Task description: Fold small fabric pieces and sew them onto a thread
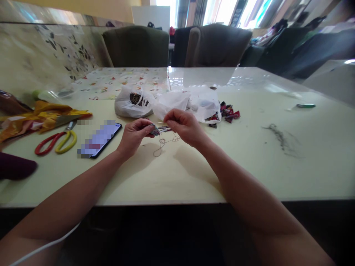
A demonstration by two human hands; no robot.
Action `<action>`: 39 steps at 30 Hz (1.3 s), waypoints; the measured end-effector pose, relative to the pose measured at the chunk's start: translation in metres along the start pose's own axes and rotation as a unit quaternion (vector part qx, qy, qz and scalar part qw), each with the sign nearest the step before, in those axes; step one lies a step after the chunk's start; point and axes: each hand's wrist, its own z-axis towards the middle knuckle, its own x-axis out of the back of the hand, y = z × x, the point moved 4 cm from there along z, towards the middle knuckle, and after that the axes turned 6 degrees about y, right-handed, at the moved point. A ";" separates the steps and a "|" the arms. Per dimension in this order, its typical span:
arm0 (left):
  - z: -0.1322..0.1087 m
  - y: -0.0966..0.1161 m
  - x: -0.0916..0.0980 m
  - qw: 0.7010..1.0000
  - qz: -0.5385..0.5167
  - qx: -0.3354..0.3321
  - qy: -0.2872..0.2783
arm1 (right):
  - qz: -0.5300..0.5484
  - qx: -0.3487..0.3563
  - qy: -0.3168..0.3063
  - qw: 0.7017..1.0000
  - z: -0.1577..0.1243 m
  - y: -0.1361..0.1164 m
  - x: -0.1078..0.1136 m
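Observation:
My left hand point(134, 135) is closed, pinching a small patterned piece of cloth point(155, 130) between thumb and fingers. A pale, thin needle point(161, 122) sticks out to the left from the closed fingertips of my right hand point(181, 125), just above the cloth. Dark thread point(158, 150) hangs in loose loops below the cloth and trails toward my right hand. Behind the thread, between both hands, lies a small metal tool point(165, 128), perhaps thread snips, partly hidden.
Left of my hands are a phone point(107, 142), red-and-yellow-handled scissors point(66, 142) and yellow cloth point(52, 114). White plastic bags point(124, 107) stand beyond, beside several small bundles of coloured cloth point(229, 112). Loose threads point(280, 138) and a green-and-silver object point(306, 106) lie at right.

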 end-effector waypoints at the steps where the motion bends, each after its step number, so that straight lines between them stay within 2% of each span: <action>1: 0.000 0.000 0.000 1.000 -0.003 0.003 -0.001 | 0.007 -0.001 -0.006 1.000 0.000 0.001 -0.002; 6: 0.000 0.002 -0.002 1.000 -0.009 0.003 -0.004 | -0.063 -0.011 -0.053 0.997 -0.002 0.005 -0.010; 12: 0.001 0.002 -0.001 1.000 0.000 0.000 0.008 | -0.103 0.012 -0.021 0.994 -0.002 -0.002 -0.006; 26: -0.001 0.003 0.000 1.000 0.015 -0.016 0.015 | -0.135 0.023 -0.045 0.990 -0.004 -0.008 -0.006; 32: -0.001 0.004 0.000 0.998 0.039 -0.056 0.003 | -0.135 0.027 -0.046 0.989 -0.003 -0.007 -0.007; 36: -0.001 0.004 0.000 0.997 0.042 -0.069 0.004 | -0.075 0.001 -0.026 0.997 -0.003 0.000 -0.010; 39: 0.000 0.003 0.000 0.998 0.031 -0.061 0.008 | 0.063 -0.084 -0.010 0.994 -0.004 0.011 -0.016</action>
